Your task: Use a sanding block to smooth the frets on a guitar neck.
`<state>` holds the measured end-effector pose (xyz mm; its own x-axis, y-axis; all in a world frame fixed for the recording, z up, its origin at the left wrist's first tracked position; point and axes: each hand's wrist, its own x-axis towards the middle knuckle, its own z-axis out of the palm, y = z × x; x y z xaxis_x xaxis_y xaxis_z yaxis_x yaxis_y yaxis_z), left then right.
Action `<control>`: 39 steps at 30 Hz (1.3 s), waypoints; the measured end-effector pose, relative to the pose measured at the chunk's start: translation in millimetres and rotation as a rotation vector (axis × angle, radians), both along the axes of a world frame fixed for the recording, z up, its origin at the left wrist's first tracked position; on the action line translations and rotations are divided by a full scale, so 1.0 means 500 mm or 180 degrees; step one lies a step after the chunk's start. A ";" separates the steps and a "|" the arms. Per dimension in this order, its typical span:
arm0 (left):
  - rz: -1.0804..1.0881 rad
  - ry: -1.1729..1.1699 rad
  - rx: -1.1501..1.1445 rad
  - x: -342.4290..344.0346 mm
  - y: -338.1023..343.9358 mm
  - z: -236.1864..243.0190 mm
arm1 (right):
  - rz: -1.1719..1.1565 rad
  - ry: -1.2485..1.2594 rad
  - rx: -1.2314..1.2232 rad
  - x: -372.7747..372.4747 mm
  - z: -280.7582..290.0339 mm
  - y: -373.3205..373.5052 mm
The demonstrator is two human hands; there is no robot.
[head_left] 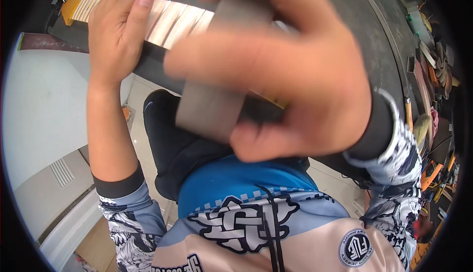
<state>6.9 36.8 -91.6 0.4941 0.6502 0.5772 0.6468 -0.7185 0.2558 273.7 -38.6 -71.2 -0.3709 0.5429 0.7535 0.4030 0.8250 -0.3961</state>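
A guitar neck (170,24) lies across the dark workbench, its pale bands parted by narrow crosswise frets. Its yellow-orange end piece (72,8) shows at the far left. My left hand (116,29) is closed over the neck near that end, thumb on top. Further right, my right hand (305,70), blurred by motion, grips a flat grey rectangular block (212,111) between thumb and fingers. The block crosses the neck and hides part of it; whether it touches the frets I cannot tell. The neck's right end is hidden behind my right hand.
The dark workbench (340,13) spans the top, with a long thin metal strip (382,18) along its right side. Assorted tools (433,173) crowd the far right. A white panel (49,104) stands at the left, and tiled floor shows below.
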 end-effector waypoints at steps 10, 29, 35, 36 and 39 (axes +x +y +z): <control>-0.0033 0.0080 -0.0046 0.008 -0.003 0.006 | -0.0829 -0.1103 0.0008 0.187 0.037 0.066; -0.0301 -0.0070 0.0257 0.009 0.011 -0.005 | -0.0565 -0.0504 -0.0262 0.041 0.034 0.006; -0.0332 -0.0171 0.0248 0.015 0.011 -0.004 | -0.0626 -0.0555 -0.0248 0.048 0.045 0.008; -0.0364 -0.0124 0.0282 0.015 0.013 -0.003 | -0.0622 -0.0572 -0.0244 0.045 0.051 -0.016; -0.0224 -0.0261 0.0154 0.011 0.003 -0.009 | -0.0640 -0.0576 -0.0256 0.038 0.046 -0.026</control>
